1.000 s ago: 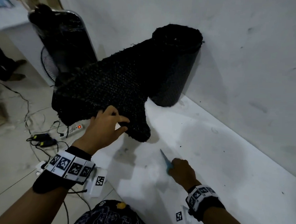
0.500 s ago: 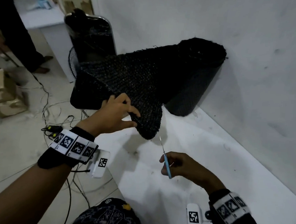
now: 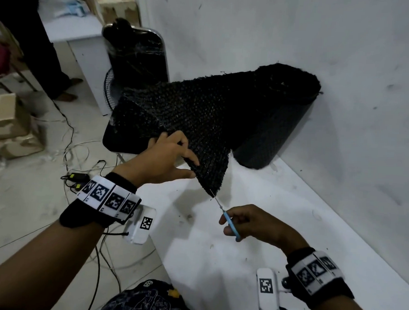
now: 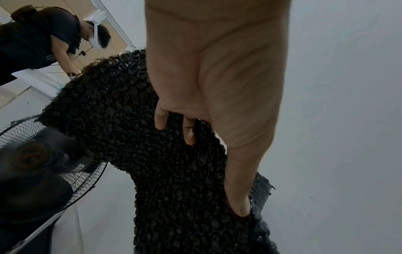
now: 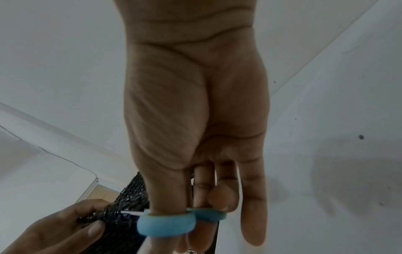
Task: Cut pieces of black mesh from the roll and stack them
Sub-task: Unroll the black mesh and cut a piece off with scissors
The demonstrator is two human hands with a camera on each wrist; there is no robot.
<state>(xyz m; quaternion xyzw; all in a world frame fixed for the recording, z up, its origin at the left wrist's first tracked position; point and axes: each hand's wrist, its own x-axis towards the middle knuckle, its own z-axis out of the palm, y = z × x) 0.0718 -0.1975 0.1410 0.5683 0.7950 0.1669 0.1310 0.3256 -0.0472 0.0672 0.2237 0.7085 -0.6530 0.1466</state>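
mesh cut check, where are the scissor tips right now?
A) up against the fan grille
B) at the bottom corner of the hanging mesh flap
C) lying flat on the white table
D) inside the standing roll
B: the right hand holds the blue-handled scissors with the tips at the lowest corner of the black mesh flap, which the left hand pinches just above; the mesh roll stands further back by the wall.

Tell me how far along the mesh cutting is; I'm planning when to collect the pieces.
Done: a length of black woven mesh is pulled off the upright black roll. In hand: the left hand pinches its lower corner while the right hand brings blue-handled scissors to the edge; no cut shows yet. Left: every cut and the stacking; no stack of cut pieces is in view.
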